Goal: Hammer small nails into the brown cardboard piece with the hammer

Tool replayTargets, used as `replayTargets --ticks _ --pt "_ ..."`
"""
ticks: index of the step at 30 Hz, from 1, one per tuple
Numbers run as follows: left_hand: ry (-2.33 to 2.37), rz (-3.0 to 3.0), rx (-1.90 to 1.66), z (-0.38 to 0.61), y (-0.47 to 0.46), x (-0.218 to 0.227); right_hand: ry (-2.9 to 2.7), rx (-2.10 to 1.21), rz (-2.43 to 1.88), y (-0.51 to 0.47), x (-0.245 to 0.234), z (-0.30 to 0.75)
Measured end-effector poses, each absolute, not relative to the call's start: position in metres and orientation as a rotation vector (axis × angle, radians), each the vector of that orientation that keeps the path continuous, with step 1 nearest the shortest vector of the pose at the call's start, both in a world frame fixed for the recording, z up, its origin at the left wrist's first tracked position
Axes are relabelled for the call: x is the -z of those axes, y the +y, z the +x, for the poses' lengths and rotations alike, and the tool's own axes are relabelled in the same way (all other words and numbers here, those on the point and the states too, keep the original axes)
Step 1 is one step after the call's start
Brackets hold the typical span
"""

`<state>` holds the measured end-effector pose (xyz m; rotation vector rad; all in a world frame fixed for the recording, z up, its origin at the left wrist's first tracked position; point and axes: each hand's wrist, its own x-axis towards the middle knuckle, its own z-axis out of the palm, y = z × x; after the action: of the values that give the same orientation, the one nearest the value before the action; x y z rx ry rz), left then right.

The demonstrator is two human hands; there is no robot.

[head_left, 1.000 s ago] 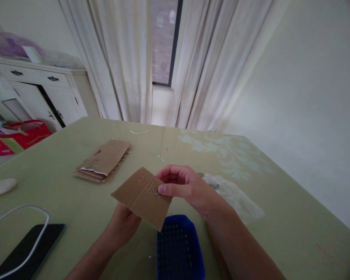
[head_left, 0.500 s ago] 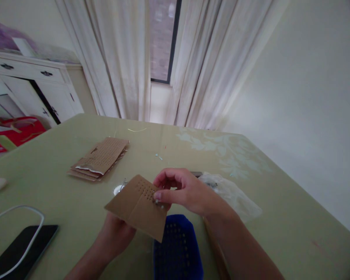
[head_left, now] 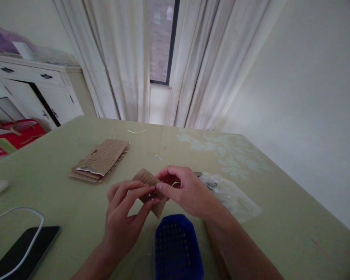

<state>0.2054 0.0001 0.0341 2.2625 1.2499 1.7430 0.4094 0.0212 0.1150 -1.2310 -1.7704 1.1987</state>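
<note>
Both my hands hold one piece of brown perforated cardboard [head_left: 148,179] above the green table [head_left: 60,194]. My left hand [head_left: 125,217] now covers the near face of the card, its fingers pinched on the card's middle. My right hand [head_left: 183,190] pinches the card's right edge between thumb and forefinger; something small and pale shows at the fingertips, too small to name. A blue perforated basket [head_left: 177,249] stands just below my hands at the table's near edge.
A stack of similar perforated cardboard pieces [head_left: 100,159] lies at the left centre. A clear plastic bag [head_left: 230,196] lies right of my hands. A black phone [head_left: 23,249] with a white cable [head_left: 14,212] sits near left. Curtains and a white cabinet [head_left: 34,89] stand behind.
My left hand moved from under the card up over its near face, so most of the card is now hidden. The card turned more edge-on. My right hand kept its pinch.
</note>
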Motion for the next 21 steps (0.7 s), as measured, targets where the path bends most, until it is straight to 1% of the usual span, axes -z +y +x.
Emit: replayTargets --ticks 5,9,13,17,19,21 --pt "1.120 2.273 -1.828 0.207 -0.003 -0.029 -1.898 -1.142 -1.255 0.012 -0.122 0.404" --pt "1.041 2.365 -1.897 0.203 -0.009 -0.030 -2.040 -0.914 -1.305 0.002 -0.130 0.404" --pt "1.031 2.387 -1.994 0.202 -0.022 -0.038 -2.110 -0.754 -1.331 -0.004 -0.133 0.402" --pt "0.961 2.530 -1.895 0.201 -0.034 -0.046 -2.080 -0.610 -1.429 0.008 -0.124 0.407" --pt "0.944 2.441 -1.878 0.199 -0.029 -0.047 -2.031 -0.632 -1.427 0.015 -0.122 0.413" --pt "1.106 2.200 -1.857 0.194 -0.014 -0.045 -1.969 -0.658 -1.398 0.019 -0.125 0.421"
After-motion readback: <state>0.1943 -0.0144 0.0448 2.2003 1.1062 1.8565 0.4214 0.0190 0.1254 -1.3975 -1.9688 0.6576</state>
